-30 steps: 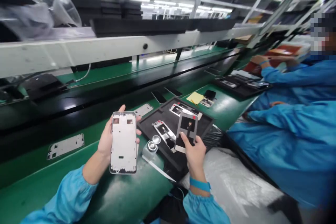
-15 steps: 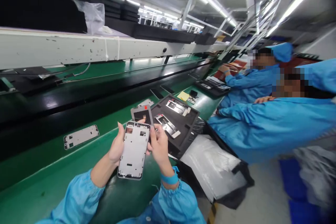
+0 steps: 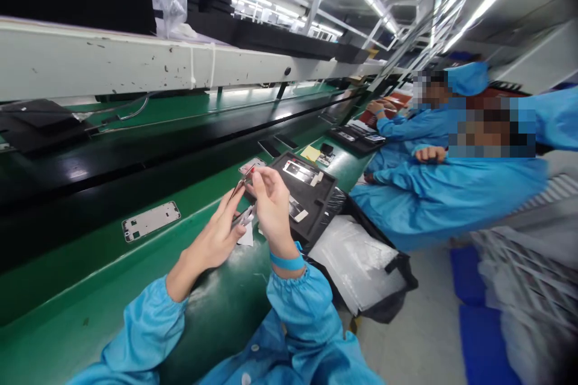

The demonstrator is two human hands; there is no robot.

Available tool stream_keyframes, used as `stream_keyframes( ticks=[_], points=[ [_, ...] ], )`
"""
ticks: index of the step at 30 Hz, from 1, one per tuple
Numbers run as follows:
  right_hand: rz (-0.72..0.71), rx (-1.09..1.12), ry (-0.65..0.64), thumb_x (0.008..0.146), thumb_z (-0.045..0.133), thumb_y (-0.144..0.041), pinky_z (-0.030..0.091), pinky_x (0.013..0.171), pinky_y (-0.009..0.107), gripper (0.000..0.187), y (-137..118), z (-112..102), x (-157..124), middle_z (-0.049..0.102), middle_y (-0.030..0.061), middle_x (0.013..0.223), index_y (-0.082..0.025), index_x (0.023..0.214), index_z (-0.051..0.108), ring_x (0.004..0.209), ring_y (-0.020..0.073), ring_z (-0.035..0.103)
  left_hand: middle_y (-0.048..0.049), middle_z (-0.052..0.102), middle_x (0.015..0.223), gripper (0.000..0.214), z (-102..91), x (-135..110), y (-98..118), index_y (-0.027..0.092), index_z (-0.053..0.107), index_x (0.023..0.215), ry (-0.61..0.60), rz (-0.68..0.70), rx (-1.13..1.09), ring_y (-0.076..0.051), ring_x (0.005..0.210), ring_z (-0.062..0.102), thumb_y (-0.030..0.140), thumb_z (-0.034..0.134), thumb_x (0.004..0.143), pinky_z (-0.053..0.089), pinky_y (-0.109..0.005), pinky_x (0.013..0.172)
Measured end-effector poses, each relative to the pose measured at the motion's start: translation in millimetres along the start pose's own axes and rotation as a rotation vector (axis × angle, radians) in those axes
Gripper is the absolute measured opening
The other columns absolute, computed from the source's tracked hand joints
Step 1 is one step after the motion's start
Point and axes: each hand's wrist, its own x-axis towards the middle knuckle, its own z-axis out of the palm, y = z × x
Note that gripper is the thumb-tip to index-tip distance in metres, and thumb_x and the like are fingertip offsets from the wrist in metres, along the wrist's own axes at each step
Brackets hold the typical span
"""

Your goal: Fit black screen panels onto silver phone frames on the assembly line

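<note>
My left hand (image 3: 214,234) has its fingers and thumb closed around a grey metal phone frame (image 3: 246,215), now steeply tilted and mostly covered by the hands. My right hand (image 3: 273,201) pinches the upper end of a phone screen panel (image 3: 238,188), seen nearly edge-on, near a red sticker. Both pieces are held close together above the green bench. Behind the hands, another phone frame (image 3: 251,165) lies on the bench. A pale frame with cut-outs (image 3: 151,221) lies flat to the left.
Right of my hands, a black foam tray (image 3: 316,207) holds white phone parts (image 3: 300,173). Beyond it are a yellow note (image 3: 310,153) and dark phone panels (image 3: 270,148). A black bag with clear plastic sleeves (image 3: 359,258) is at the bench edge. Co-workers in blue (image 3: 433,192) sit right.
The metal frame has turned from facing me to steeply tilted, and the panel from face-up to nearly edge-on. My right hand has moved to the panel's upper end. The camera view has shifted slightly.
</note>
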Motion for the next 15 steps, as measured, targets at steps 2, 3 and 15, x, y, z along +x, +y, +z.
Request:
stream_keyframes(
  ticks=[2,3,15],
  points=[
    [-0.036,0.002,-0.035,0.097,0.073,-0.061,0.064,0.098,0.040,0.038,-2,-1,8,0.078,0.0059,0.107,-0.024,0.099,0.065,0.102,0.0215,0.076,-0.0160,0.044,0.173,0.088,-6.0,1,4,0.026,0.068,0.155,-0.031,0.024,0.051,-0.045,0.154,0.045,0.079,0.075,0.085,0.036,-0.054,0.130],
    [-0.053,0.007,-0.067,0.098,0.073,-0.059,0.063,0.099,0.040,0.036,-2,-3,11,0.077,0.0050,0.104,-0.024,0.096,0.064,0.101,0.0210,0.076,-0.0154,0.045,0.172,0.088,-10.3,3,4,0.026,0.068,0.154,-0.042,0.039,0.074,-0.045,0.156,0.043,0.081,0.073,0.085,0.035,-0.054,0.131],
    [0.149,-0.619,-0.513,0.097,0.068,-0.039,0.055,0.101,0.047,0.028,138,-5,-54,0.073,0.0132,0.110,-0.023,0.075,0.060,0.112,0.0298,0.067,-0.0155,0.079,0.090,0.109,-71.2,14,33,0.014,0.072,0.136,0.340,-0.222,-0.557,-0.028,0.072,0.076,0.091,0.005,0.098,0.064,-0.039,0.063]
  ],
)
